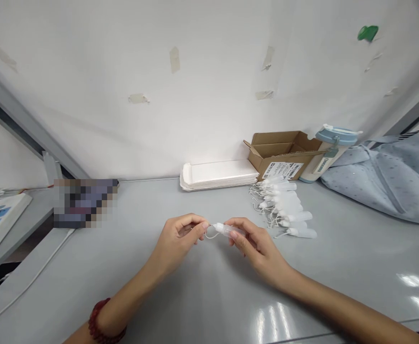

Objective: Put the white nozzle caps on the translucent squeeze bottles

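Note:
A small translucent squeeze bottle (227,229) with a white top and a thin metal tip lies sideways between my hands, above the grey table. My right hand (254,243) is closed round its body. The fingertips of my left hand (183,234) are pinched together at the end of the tip, and what sits between them is too small to make out. A thin white loop (212,235) hangs from the bottle's top toward my left fingers. To the right of my hands lies a pile of similar small bottles (283,200), their thin tips and loops pointing left.
A stack of white padded envelopes (220,173) rests against the wall. Beside it stand an open cardboard box (284,155) and a large tumbler (329,153). A pale blue cloth bag (388,174) is at the right; a pixelated object (84,203) and a white cable (34,277) are left.

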`<state>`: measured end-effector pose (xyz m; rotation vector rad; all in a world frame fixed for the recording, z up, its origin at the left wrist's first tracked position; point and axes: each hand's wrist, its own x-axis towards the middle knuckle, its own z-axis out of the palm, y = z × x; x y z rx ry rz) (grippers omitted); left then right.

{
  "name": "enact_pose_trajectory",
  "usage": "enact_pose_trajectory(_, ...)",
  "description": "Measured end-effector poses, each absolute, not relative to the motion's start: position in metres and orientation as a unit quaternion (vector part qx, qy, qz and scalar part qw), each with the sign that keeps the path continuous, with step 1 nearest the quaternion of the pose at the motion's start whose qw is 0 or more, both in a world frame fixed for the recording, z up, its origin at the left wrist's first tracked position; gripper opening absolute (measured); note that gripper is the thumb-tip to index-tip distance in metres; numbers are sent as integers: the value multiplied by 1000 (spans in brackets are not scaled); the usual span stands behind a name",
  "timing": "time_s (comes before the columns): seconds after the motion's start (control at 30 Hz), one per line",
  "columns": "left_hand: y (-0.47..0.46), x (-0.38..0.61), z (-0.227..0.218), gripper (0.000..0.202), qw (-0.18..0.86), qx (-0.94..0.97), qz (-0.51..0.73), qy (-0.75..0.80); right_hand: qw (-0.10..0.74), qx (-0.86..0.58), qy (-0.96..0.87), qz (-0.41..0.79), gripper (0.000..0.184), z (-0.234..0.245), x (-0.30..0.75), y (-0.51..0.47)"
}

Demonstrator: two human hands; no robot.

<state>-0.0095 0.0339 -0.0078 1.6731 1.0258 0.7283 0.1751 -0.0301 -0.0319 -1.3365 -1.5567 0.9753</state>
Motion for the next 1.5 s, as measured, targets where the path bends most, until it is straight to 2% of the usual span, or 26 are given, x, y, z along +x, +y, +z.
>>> enact_pose_trajectory(0.77,34,-9,-12,20,517,704,264,410,400,-545,-649,350,23,-35,175,-29)
enact_pose_trajectory(1.0,35,-7,-15,9,533,700,273,389,397,-526,-670,340,22,-33,177,-28)
enact_pose_trajectory(1.5,37,-13,-12,20,508,711,276,401,406,-525,-680,310,20,-32,178,-28)
